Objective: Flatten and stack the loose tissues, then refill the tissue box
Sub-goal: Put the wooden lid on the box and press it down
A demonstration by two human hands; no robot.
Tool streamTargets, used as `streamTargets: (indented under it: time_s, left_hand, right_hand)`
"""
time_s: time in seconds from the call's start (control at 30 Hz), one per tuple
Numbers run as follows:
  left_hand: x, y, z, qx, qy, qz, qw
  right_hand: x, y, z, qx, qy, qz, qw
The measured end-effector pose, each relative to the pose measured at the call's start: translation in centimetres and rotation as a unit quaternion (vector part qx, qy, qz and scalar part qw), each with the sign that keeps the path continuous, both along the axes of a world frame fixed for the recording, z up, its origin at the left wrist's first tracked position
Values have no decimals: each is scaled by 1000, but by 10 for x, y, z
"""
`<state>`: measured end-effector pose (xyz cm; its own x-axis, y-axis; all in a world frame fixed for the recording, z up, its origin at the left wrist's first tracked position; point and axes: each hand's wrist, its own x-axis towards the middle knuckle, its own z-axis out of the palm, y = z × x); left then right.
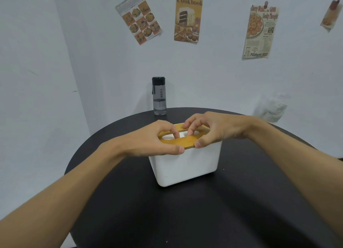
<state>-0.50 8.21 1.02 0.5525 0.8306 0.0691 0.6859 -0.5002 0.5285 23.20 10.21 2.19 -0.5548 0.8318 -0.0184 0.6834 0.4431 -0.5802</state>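
A white tissue box (185, 166) stands in the middle of the round black table (185, 220). A wooden lid (176, 142) with an oval slot lies on top of it. My left hand (156, 138) grips the lid's left end, thumb on the near edge and a finger curled into the slot. My right hand (207, 128) grips the right end the same way, thumb on the near edge and fingers over the far edge and into the slot. White shows through the slot. No loose tissues lie on the table.
A clear water bottle (159, 96) with a black cap stands at the table's far edge, behind the box. A crumpled clear plastic bag (271, 109) sits beyond the table at the right. Recipe posters (187, 18) hang on the wall.
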Motion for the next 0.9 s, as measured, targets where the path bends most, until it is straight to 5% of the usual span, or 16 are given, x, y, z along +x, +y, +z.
streamTargets:
  time_s: [0.4, 0.9]
  left_hand:
    - [5, -8, -6, 35, -35, 19, 999]
    - [6, -6, -4, 37, 38, 9, 999]
  right_hand:
    - [-4, -13, -3, 48, 4, 7, 999]
    - [-1, -21, 7, 26, 15, -4, 1000]
